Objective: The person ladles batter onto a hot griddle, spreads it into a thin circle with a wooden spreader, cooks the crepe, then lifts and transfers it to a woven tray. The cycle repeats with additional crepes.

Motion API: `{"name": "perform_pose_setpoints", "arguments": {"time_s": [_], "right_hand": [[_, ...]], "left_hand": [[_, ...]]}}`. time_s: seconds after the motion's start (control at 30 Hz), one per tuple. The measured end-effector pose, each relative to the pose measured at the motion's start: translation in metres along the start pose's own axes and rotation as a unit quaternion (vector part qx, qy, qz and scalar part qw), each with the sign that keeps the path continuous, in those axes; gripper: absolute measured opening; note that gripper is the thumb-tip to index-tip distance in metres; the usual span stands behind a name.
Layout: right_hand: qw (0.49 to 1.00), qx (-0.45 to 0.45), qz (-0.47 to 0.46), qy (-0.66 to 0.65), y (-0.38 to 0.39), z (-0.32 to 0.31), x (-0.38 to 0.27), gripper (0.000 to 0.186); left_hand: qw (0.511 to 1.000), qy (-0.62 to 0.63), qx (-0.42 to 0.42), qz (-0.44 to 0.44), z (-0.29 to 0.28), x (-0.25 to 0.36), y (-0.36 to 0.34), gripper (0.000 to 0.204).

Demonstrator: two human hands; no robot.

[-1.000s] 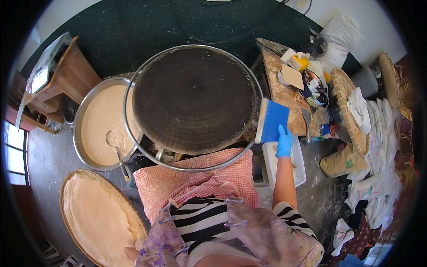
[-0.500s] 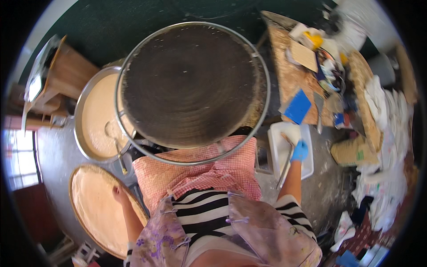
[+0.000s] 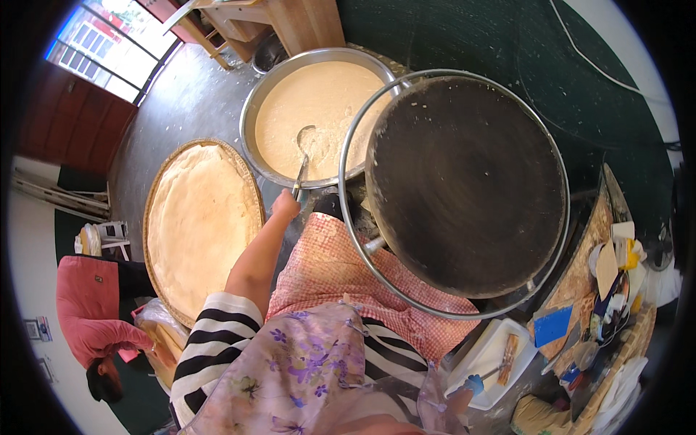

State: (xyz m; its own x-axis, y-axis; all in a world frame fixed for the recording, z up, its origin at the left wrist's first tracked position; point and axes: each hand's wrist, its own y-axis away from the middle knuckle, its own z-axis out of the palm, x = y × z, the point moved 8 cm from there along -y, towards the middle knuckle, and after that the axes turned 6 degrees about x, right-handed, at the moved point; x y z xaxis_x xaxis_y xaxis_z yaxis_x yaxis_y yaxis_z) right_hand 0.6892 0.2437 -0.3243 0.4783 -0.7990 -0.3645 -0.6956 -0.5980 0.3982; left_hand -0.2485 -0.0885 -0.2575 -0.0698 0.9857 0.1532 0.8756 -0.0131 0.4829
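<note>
A metal ladle (image 3: 305, 161) is seen dipped in the broad basin (image 3: 248, 127) of pale, creamy batter (image 3: 283, 101), its curved head half coated, its shaft slanted over the near rim. And there, the handle's end is clasped by the bare left hand (image 3: 286, 205), fingers drawn together around it! Over at the white tray (image 3: 464, 362), a rod-handled tool (image 3: 509, 359) is met by the blue-gloved right hand (image 3: 474, 384); whether it is gripped cannot be told.

2 wearer's hands (image 3: 286, 203), 1 ladle (image 3: 302, 167), 1 batter pan (image 3: 249, 138), 1 griddle (image 3: 467, 185), 1 ring (image 3: 464, 316), 1 tub (image 3: 478, 357), 1 blue board (image 3: 552, 326), 1 co-worker (image 3: 85, 296)
</note>
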Motion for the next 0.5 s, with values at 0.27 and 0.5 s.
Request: {"name": "perform_pose_setpoints", "arguments": {"time_s": [0.27,0.5], "right_hand": [[0.978,-0.118,0.061,-0.163,0.087,0.016,-0.042,0.027],[0.980,-0.126,0.050,-0.147,0.125,0.018,-0.056,0.029]], "left_hand": [[0.619,0.711,-0.274,-0.191,0.006,0.055,-0.004,0.019],[0.919,0.382,-0.053,0.087,-0.116,0.044,0.065,0.024]]}}
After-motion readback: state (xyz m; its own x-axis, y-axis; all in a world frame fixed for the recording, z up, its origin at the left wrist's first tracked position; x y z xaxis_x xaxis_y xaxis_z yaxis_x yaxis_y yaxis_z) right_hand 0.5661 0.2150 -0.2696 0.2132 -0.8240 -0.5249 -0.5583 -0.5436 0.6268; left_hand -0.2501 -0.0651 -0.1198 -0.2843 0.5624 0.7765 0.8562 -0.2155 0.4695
